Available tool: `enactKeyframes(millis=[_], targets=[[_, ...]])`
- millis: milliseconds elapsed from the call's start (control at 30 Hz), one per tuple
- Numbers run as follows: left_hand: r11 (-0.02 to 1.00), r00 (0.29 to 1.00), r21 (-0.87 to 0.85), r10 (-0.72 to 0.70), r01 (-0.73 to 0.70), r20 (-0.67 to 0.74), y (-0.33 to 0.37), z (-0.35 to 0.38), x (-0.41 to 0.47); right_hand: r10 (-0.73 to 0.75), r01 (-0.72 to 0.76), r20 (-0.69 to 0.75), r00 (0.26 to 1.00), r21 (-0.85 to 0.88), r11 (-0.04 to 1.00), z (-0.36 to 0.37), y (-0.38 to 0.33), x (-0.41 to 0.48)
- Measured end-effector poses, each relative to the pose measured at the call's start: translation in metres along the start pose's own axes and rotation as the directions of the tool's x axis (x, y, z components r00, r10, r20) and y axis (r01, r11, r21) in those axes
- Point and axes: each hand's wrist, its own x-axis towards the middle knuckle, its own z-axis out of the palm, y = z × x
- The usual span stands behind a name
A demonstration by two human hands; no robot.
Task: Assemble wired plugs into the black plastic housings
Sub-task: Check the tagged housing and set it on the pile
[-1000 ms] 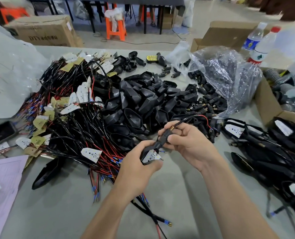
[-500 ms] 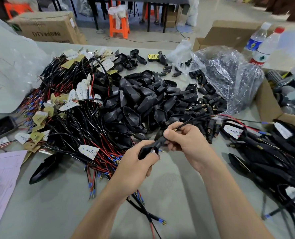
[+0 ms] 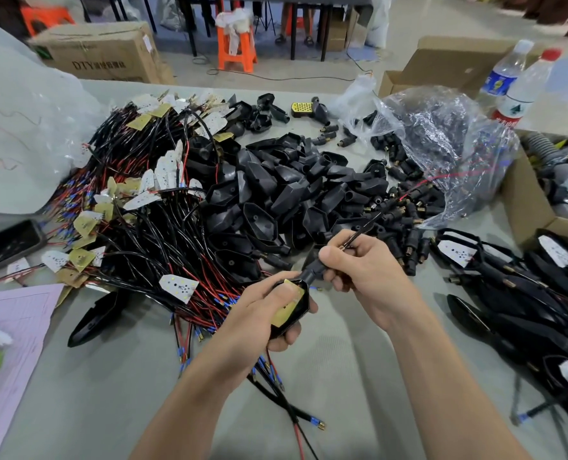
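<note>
The left hand (image 3: 259,317) is gripping a black diamond-shaped plastic housing (image 3: 304,303) above the near middle of the grey table (image 3: 342,376). Its fingers are curling under the shell and its thumb is pressing on the yellowish board (image 3: 287,312) lying in the open face. Just to the right, the right hand (image 3: 372,277) is clenching around the housing's narrow black stem (image 3: 311,273). A thin black wire (image 3: 365,227) is running out past its thumb and forefinger toward the far right.

Beyond the hands, a heap of loose black housings (image 3: 276,194) is lying in the middle of the table. A tangle of black and red wires with white and yellow boards (image 3: 143,227) is spreading across the left side. A crumpled clear plastic bag (image 3: 442,144) is sitting at the far right, with small black brass-tipped plugs (image 3: 405,224) spilling from it toward the hands. Finished black units with wires (image 3: 525,293) are piling up at the right edge. A dark phone (image 3: 7,244) and a purple paper sheet (image 3: 13,327) are lying at the near left
</note>
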Motion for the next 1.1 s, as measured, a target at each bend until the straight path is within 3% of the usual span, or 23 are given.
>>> enactKeyframes(millis=[167,333,467,733,1100], targets=[[0.997,1.000,-0.070,0.011,-0.010,0.012,-0.001,-0.002,0.001,-0.020,0.019,0.035,0.999,0.020,1.000,0.002,-0.001,0.001],[0.994,0.995,0.110,0.015,-0.004,-0.101,0.001,0.003,0.005,-0.007,-0.008,-0.121,0.993,-0.126,0.992,0.009,-0.001,0.005],[0.994,0.991,0.108,0.031,-0.016,-0.134,0.000,0.006,0.007,-0.044,0.006,-0.209,0.977,-0.180,0.984,0.012,-0.002,0.009],[0.984,0.974,0.166,0.093,-0.059,-0.204,0.003,0.008,0.008,-0.105,0.076,-0.154,0.982,-0.185,0.980,0.016,0.002,0.008],[0.991,0.977,0.127,0.069,-0.043,-0.202,0.004,0.016,0.008,-0.114,0.058,-0.227,0.967,-0.241,0.969,0.031,0.018,0.003]])
